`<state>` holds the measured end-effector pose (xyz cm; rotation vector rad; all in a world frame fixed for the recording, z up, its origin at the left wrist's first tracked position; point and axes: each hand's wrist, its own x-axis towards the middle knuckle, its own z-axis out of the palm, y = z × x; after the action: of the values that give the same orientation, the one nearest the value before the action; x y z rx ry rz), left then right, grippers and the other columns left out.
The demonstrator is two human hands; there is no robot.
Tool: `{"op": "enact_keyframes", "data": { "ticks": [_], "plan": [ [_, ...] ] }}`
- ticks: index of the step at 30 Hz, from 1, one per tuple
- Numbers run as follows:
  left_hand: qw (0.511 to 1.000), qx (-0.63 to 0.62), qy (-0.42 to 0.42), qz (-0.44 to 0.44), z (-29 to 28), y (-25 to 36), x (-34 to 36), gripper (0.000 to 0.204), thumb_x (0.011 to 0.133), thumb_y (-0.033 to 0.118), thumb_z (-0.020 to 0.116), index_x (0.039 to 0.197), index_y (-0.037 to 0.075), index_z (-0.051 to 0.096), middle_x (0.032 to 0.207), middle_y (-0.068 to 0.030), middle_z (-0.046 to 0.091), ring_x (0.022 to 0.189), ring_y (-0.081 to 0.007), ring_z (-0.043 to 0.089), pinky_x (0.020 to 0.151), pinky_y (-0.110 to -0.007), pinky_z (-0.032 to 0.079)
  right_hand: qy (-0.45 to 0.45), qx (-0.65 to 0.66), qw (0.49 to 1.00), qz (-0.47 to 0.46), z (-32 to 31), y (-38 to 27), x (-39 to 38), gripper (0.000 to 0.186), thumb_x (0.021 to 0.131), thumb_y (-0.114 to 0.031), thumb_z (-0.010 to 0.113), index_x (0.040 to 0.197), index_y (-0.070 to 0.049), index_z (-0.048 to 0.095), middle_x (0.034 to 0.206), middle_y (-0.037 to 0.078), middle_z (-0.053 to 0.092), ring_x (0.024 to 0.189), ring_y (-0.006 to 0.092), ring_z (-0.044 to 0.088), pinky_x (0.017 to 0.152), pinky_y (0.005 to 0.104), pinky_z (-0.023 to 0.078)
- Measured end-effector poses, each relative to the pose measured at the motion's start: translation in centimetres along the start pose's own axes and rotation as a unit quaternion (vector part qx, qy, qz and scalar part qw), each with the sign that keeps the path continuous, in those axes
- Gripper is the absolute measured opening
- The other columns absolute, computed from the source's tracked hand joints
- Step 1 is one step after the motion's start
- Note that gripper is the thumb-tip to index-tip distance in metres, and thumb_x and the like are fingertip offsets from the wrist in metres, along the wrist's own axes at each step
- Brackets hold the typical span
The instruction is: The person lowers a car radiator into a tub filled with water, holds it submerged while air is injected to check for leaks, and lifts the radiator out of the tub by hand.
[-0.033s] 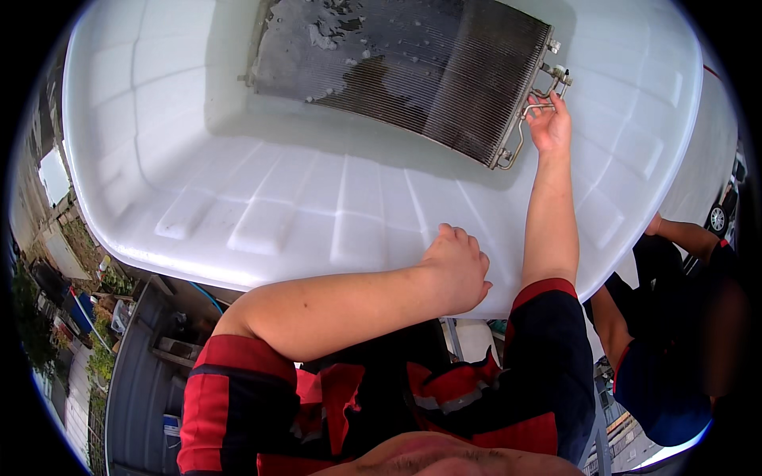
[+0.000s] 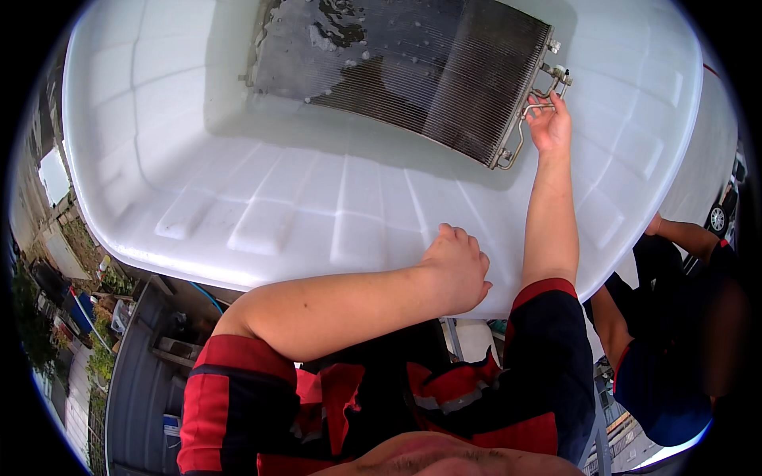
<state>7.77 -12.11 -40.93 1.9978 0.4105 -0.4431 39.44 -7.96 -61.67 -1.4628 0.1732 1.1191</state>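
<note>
Right hand (image 2: 549,125) is what I have curled around the bent metal pipe (image 2: 530,111) at the radiator's (image 2: 413,67) near corner, its long axis running away leftward; left hand (image 2: 458,267) rests half-closed, empty, on the white tub's rim (image 2: 317,274).

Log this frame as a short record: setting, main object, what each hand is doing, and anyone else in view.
setting: large white plastic tub, seen from above
main object: finned metal radiator core lying in the tub, wet, with foam patches
left hand: resting on the tub's near rim, fingers curled, holding nothing
right hand: reaching in, grip closed on the metal pipe at the radiator's corner
other person: arm and dark sleeve at the right edge, apart from the tub work
</note>
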Motion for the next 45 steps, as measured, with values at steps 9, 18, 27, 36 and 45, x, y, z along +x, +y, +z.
{"op": "enact_keyframes", "data": {
  "ticks": [9,18,27,36,45],
  "plan": [
    [0.993,0.066,0.1,0.019,0.9,0.0,-0.3,0.036,0.088,0.038,0.057,0.086,0.003,0.066,0.08,-0.0129,0.063,0.08,-0.0322,0.06,0.073,-0.046,0.046,-0.009,0.011,1.0,0.004,-0.2,-0.1,0.3,0.024,0.087,-0.022,0.066,0.103,-0.016,0.049,0.111,0.01,0.051,0.114,0.0327,0.048,0.1,0.0522,0.035],
    [0.993,0.067,-0.095,0.01,-1.6,0.6,0.3,0.047,0.097,0.042,0.041,0.11,0.003,0.063,0.104,-0.0146,0.06,0.099,-0.0302,0.055,0.087,-0.043,0.04,-0.007,0.013,1.0,0.013,-0.1,-0.5,0.6,0.024,0.088,-0.022,0.066,0.103,-0.016,0.049,0.111,0.01,0.051,0.113,0.0321,0.047,0.101,0.0513,0.034],
    [0.993,0.065,-0.094,0.015,-1.7,0.3,0.1,0.047,0.096,0.042,0.042,0.109,0.002,0.063,0.103,-0.0153,0.06,0.098,-0.03,0.055,0.087,-0.043,0.04,0.002,0.015,1.0,0.013,-0.3,-0.2,0.9,0.025,0.089,-0.023,0.064,0.107,-0.014,0.049,0.112,0.011,0.05,0.114,0.0322,0.047,0.103,0.0522,0.033],
    [0.993,0.079,-0.079,0.023,-1.0,-0.2,-0.3,0.046,0.096,0.042,0.042,0.108,0.003,0.063,0.102,-0.0148,0.061,0.098,-0.0297,0.055,0.086,-0.042,0.04,-0.02,0.018,0.999,0.019,-0.2,0.6,0.5,0.024,0.086,-0.02,0.067,0.098,-0.019,0.047,0.104,0.006,0.05,0.106,0.0295,0.048,0.095,0.0515,0.036],
    [0.996,0.013,-0.088,0.016,-1.3,0.2,-0.5,0.044,0.095,0.041,0.045,0.105,0.002,0.064,0.099,-0.0145,0.061,0.095,-0.0293,0.056,0.084,-0.042,0.041,-0.007,0.015,1.0,0.022,0.3,0.0,-0.1,0.024,0.086,-0.022,0.066,0.101,-0.017,0.047,0.104,0.007,0.052,0.108,0.03,0.049,0.096,0.0502,0.034]
  ]
}}
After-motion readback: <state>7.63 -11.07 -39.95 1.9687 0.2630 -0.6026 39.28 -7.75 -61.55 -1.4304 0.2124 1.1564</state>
